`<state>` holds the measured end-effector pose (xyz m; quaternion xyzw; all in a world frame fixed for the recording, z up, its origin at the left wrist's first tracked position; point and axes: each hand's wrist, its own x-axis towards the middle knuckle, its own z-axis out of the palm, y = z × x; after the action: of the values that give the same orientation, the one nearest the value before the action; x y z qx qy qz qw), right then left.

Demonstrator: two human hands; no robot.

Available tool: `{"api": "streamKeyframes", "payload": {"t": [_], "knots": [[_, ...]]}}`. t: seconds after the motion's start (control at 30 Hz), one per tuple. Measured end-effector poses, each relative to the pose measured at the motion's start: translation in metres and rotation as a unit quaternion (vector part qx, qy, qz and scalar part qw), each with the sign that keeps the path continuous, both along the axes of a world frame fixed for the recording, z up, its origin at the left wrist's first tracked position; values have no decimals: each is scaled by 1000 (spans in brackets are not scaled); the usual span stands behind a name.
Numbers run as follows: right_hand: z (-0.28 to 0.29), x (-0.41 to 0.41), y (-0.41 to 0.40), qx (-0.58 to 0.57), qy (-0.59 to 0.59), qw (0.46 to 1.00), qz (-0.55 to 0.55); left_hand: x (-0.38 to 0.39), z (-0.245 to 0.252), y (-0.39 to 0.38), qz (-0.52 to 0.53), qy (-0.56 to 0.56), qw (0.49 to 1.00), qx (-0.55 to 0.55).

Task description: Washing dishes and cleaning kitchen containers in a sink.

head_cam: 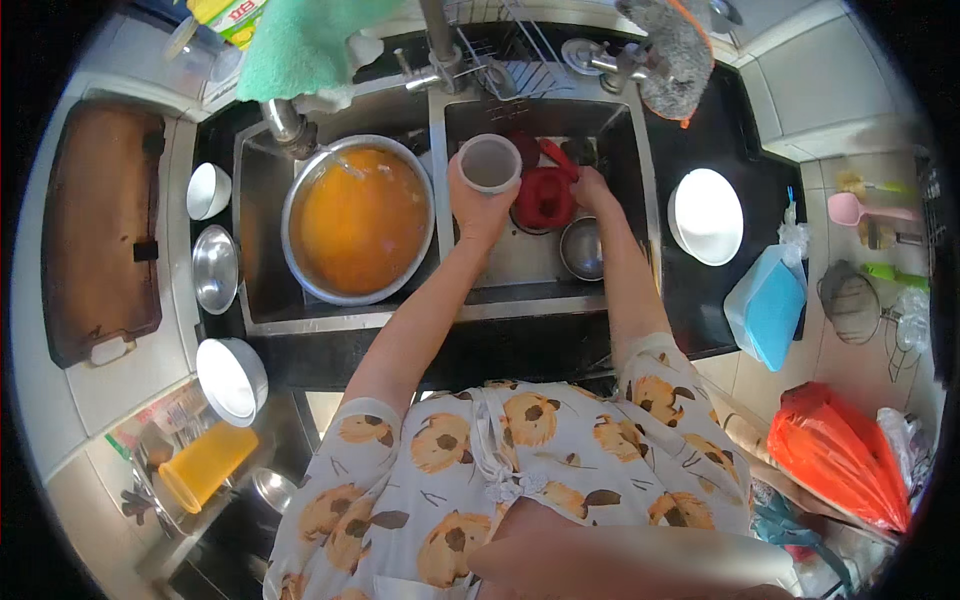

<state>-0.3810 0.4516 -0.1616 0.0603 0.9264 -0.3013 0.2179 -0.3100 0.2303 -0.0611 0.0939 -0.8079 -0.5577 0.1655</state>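
My left hand (pixel 481 210) is wrapped around a translucent plastic cup (pixel 489 166), its open mouth facing up, over the right sink bowl (pixel 510 281). My right hand (pixel 595 191) grips a red plastic object (pixel 544 198) by its side; a red strip (pixel 559 157) sticks out above it, and I cannot tell whether the two are one piece. A dark red item (pixel 523 148) lies behind them, partly hidden. Beside my right wrist a small metal bowl (pixel 582 249) sits in the same sink bowl. In the left sink bowl stands a large metal basin (pixel 360 296) with an orange interior.
A faucet (pixel 287 127) runs water into the basin. White bowls (pixel 705 217) and a blue-lidded container (pixel 766 306) stand on the right counter. At left are a small white bowl (pixel 208 192) and a metal bowl (pixel 215 270). A wire rack (pixel 517 49) stands behind the sink.
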Motion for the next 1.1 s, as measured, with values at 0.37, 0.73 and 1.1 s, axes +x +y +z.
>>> {"api": "streamKeyframes", "payload": {"t": [0.37, 0.73, 1.1], "knots": [[-11, -32, -53, 21, 78, 996, -24, 62, 18, 12, 69, -116, 975, 177], [-114, -81, -46, -33, 108, 973, 202, 112, 25, -8, -79, -383, 864, 317], [6, -15, -89, -560, -143, 787, -214, 96, 23, -42, -201, -267, 923, 192]]}}
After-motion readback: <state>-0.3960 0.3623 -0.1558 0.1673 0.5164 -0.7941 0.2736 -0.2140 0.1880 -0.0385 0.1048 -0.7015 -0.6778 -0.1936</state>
